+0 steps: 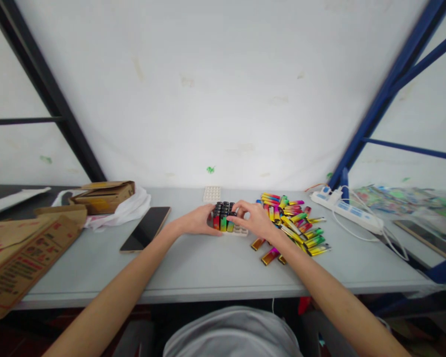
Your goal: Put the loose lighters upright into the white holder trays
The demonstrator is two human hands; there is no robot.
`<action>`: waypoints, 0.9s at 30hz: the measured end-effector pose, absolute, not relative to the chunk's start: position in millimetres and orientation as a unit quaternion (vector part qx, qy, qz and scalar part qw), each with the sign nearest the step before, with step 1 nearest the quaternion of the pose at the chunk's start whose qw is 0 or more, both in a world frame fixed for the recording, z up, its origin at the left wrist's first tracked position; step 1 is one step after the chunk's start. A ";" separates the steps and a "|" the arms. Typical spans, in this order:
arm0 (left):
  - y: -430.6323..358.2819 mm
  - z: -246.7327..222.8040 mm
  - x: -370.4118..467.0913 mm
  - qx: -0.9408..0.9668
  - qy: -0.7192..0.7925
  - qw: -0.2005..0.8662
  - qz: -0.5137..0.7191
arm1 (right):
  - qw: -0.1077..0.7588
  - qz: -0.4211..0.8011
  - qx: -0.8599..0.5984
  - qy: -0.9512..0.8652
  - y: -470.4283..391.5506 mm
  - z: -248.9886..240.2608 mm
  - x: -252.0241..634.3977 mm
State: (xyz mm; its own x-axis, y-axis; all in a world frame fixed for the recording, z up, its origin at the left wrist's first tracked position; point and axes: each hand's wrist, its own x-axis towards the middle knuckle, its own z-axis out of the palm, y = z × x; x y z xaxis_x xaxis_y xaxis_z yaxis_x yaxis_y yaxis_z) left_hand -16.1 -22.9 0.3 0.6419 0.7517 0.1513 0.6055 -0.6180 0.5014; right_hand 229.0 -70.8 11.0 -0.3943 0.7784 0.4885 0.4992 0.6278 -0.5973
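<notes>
Several lighters [223,223] with black tops and shiny red, green and yellow bodies stand upright, packed in rows in a white holed tray [241,231]. My left hand [198,221] curves around the left side of this block, thumb at the front and fingers at the back. At its right side, my right hand [253,218] is closed in a pinch on the black top of a lighter [231,226] in the front row. Beside that hand lies a loose pile of metallic lighters [301,228]. Some holes at the tray's right end show bare.
Behind the block lies another white holed tray [211,194]. To the left are a tablet-like dark device [146,229], a small cardboard box [104,197] on a white plastic bag [141,204], and a larger carton [33,248]. A power strip [347,212] with cables is at the right.
</notes>
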 end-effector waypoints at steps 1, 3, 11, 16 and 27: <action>-22.5 -0.2 -16.2 0.882 0.383 0.206 0.179 | 0.386 0.181 -0.391 -0.816 -70.6 11.0 229.1; -22.1 -0.6 -16.4 0.884 0.385 0.201 0.175 | 0.385 0.181 -0.389 -0.817 -70.2 10.8 229.5; -24.2 2.6 -15.6 0.888 0.374 0.209 0.170 | 0.389 0.170 -0.366 -0.828 -70.1 10.6 229.3; -25.2 2.5 -15.9 0.884 0.374 0.212 0.184 | 0.389 0.165 -0.361 -0.831 -71.3 12.1 228.4; -21.8 -0.4 -16.5 0.886 0.382 0.199 0.173 | 0.383 0.169 -0.373 -0.828 -68.7 8.9 230.8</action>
